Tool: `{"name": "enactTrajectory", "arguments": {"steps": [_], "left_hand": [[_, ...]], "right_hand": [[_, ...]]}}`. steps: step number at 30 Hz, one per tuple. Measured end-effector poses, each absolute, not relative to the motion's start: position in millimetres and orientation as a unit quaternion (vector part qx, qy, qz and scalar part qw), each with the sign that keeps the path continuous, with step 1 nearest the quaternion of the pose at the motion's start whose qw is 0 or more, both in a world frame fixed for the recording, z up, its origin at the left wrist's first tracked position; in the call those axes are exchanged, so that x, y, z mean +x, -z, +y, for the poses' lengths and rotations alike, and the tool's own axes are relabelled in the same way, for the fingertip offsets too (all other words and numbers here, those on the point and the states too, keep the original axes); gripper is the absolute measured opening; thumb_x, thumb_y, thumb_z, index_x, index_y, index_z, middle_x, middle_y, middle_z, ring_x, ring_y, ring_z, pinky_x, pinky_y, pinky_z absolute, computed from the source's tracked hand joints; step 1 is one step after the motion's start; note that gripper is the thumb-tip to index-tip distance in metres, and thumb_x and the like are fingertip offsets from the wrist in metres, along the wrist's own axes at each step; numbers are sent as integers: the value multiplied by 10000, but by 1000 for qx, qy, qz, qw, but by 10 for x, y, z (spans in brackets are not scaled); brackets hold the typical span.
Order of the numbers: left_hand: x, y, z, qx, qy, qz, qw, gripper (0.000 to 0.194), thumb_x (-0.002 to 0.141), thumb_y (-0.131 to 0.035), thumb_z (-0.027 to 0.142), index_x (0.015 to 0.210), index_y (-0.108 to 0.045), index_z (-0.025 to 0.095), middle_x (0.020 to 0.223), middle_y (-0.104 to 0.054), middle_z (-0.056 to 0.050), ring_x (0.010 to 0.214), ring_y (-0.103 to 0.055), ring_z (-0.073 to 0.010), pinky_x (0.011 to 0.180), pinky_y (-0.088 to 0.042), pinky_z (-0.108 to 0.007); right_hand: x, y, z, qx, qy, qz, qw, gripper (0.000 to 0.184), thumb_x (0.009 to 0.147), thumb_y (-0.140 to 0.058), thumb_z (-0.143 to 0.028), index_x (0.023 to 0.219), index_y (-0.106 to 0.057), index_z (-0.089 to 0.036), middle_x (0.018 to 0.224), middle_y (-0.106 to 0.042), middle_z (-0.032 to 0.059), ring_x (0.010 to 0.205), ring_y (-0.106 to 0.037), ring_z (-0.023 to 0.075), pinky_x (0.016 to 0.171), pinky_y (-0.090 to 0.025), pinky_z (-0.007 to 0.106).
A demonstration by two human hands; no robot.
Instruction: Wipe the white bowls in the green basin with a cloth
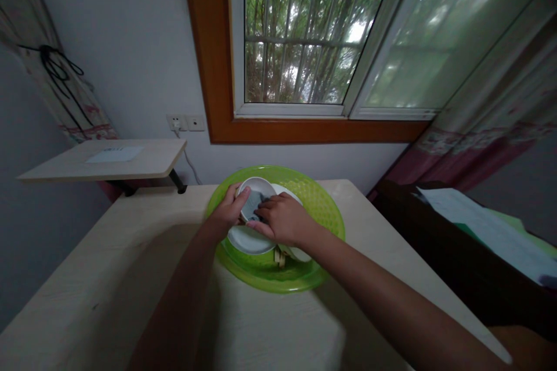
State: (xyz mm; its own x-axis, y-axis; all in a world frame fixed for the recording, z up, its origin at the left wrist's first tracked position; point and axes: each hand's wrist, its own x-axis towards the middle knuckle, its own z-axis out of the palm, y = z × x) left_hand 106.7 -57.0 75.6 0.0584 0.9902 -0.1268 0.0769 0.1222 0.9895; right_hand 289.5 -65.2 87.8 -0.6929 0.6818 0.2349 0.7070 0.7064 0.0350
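Note:
My left hand (pixel 230 206) is closed around the left rim of a small white bowl (pixel 257 185), its thumb over the edge. Inside the bowl lies a grey cloth (pixel 252 203). My right hand (pixel 285 219) has its fingers curled onto this cloth, pressing it against the bowl's inner side. Both hands are over a bright green plastic basket (pixel 328 208). Beneath the held bowl is another white dish (pixel 252 242) in the basket. A pale yellowish wooden piece (pixel 279 257) sits under my right wrist, beside a light-coloured dish (pixel 300 254) that is partly hidden.
The basket stands on a pale wooden table (pixel 261 330). A small raised shelf (pixel 152 165) with a paper sheet (pixel 115 154) is at the back left. A wall socket (pixel 185 123) has a white cable plugged in. Papers (pixel 483 226) lie on dark furniture at the right.

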Motion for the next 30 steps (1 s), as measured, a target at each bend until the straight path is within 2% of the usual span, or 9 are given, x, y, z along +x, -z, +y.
{"name": "enactTrajectory", "arguments": {"steps": [3, 6, 10, 13, 18, 23, 27, 30], "left_hand": [[1064, -766, -578, 514, -432, 527, 521, 544, 885, -582, 632, 1274, -548, 253, 877, -623, -28, 680, -604, -170, 513, -449, -240], [1057, -727, -554, 510, -442, 514, 529, 539, 904, -564, 629, 1286, -520, 251, 926, -627, -28, 698, -617, -155, 536, -495, -238], [1059, -694, -529, 506, -447, 511, 533, 532, 917, -550, 631, 1292, -518, 255, 1007, -641, -46, 763, -648, -170, 572, -548, -265], [1057, -697, -521, 501, -445, 504, 544, 510, 922, -552, 619, 1295, -517, 274, 1080, -648, -63, 830, -675, -205, 604, -578, -304], [1038, -685, -494, 488, -442, 508, 556, 512, 931, -537, 622, 1321, -489, 294, 1132, -664, -83, 867, -704, -242, 639, -609, -366], [1033, -661, -490, 489, -434, 495, 572, 542, 926, -530, 640, 1342, -474, 296, 1199, -671, -95, 843, -716, -234, 614, -606, -360], [1061, -679, -512, 502, -429, 494, 566, 554, 917, -544, 638, 1353, -497, 299, 1176, -686, -89, 834, -710, -233, 600, -587, -338], [1065, -708, -528, 508, -431, 511, 543, 543, 919, -540, 636, 1330, -531, 281, 1109, -694, -79, 820, -690, -225, 585, -561, -311]], "right_hand": [[2933, -928, -665, -367, 24, -924, 106, 662, 1067, -325, -609, 910, -789, -163, 873, -773, 114, 834, -701, 231, 805, -449, 368], [2962, -954, -694, -340, -41, -931, 123, 607, 1078, -335, -574, 985, -768, -159, 910, -772, 103, 842, -706, 220, 823, -479, 351], [2962, -968, -751, -305, -127, -930, 161, 477, 1072, -414, -532, 1215, -697, -176, 1124, -765, 96, 1020, -708, 223, 940, -511, 347], [2925, -962, -782, -285, -150, -932, 167, 499, 1045, -489, -525, 1386, -597, -176, 1350, -689, 109, 1193, -665, 236, 1040, -499, 364], [2818, -892, -766, -288, -111, -939, 152, 723, 1006, -518, -598, 1553, -419, -134, 1581, -477, 172, 1427, -505, 281, 1183, -404, 424], [2772, -793, -691, -325, -14, -940, 108, 909, 952, -492, -731, 1554, -408, -55, 1642, -328, 237, 1533, -326, 371, 1245, -286, 534], [2823, -731, -674, -371, 60, -923, 85, 941, 916, -551, -734, 1547, -427, -48, 1621, -364, 244, 1499, -375, 415, 1251, -245, 571], [2860, -736, -724, -404, 95, -906, 82, 865, 872, -648, -688, 1485, -531, -89, 1570, -459, 238, 1458, -437, 422, 1236, -251, 594]]}}
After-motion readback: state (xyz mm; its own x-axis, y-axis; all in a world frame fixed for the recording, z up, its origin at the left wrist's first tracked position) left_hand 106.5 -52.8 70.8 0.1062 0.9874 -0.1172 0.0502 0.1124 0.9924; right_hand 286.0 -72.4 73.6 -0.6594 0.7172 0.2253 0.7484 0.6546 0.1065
